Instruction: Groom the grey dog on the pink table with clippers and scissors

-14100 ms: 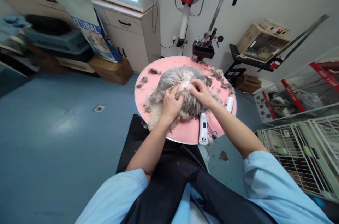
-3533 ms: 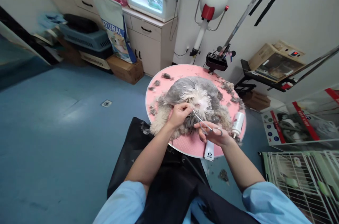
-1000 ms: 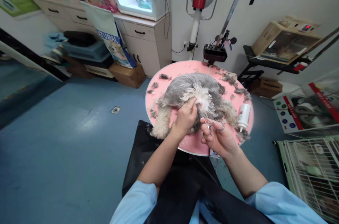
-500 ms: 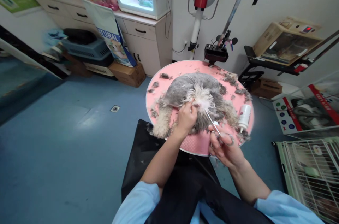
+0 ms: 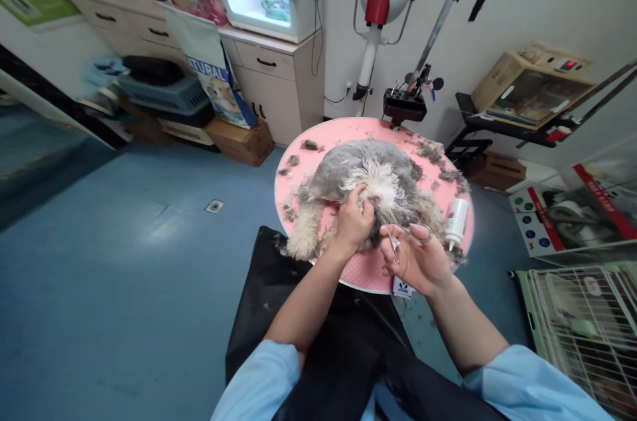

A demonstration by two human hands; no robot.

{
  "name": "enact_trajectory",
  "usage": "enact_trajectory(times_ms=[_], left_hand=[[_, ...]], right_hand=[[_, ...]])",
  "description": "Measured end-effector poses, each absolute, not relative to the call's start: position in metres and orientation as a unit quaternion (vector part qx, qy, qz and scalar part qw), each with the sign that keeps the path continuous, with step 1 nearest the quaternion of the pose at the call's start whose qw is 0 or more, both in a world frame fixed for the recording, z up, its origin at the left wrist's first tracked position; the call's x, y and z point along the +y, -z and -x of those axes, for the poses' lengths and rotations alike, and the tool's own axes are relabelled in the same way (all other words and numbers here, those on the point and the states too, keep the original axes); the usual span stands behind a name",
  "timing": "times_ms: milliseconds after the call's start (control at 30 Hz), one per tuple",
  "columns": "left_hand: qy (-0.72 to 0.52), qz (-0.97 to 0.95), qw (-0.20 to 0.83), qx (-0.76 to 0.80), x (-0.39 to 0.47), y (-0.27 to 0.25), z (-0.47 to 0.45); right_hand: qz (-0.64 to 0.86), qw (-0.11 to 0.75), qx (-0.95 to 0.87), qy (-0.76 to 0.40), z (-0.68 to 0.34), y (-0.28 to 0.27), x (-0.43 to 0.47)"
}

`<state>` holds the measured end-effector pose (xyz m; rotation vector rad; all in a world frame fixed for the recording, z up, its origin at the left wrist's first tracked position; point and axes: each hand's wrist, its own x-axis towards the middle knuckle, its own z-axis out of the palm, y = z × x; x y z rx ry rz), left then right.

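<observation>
A dog (image 5: 343,168) with a closely clipped grey back and longer pale fur on its legs lies on a round pink table (image 5: 365,275). Against a shaggy whitish patch of its fur, my left hand (image 5: 354,222) is closed, pinching some of that fur between thumb and fingers. My right hand (image 5: 418,261), palm turned up, holds metal scissors (image 5: 395,243) by the finger rings, which are spread apart. The blades point toward the fur beside my left hand; their tips are hard to make out there.
A white bottle (image 5: 456,222) lies at the table's right side. Cut fur tufts (image 5: 311,145) are scattered round the tabletop. A small white labelled item (image 5: 402,287) is at the near edge. Behind stands a tool holder (image 5: 404,104) on a pole; a wire cage (image 5: 587,321) is at lower right.
My right hand has shifted slightly up and left, and the scissors have turned, their rings now spread. The labelled item at the near edge has come into view. My left hand keeps its pinch.
</observation>
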<state>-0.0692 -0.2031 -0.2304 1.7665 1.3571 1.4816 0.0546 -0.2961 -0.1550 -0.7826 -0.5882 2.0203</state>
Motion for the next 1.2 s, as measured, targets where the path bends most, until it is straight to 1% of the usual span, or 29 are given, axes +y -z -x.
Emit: enact_trajectory(times_ms=[300,533,933,1200], left_hand=[[-0.536,-0.680,0.223,0.447,-0.201,0.229,0.076],[-0.508,-0.684,0.218,0.476,-0.201,0.224,0.074],[-0.500,-0.707,0.183,0.466,-0.205,0.231,0.071],[-0.513,-0.722,0.132,0.446,-0.209,0.240,0.072]], right_hand=[[0.336,0.466,-0.264,-0.774,-0.048,0.155,-0.289],[0.390,0.509,-0.298,-0.707,-0.040,0.160,-0.304],[0.463,0.485,-0.354,-0.652,-0.032,0.180,-0.317],[0.465,0.478,-0.365,-0.650,-0.034,0.183,-0.325]])
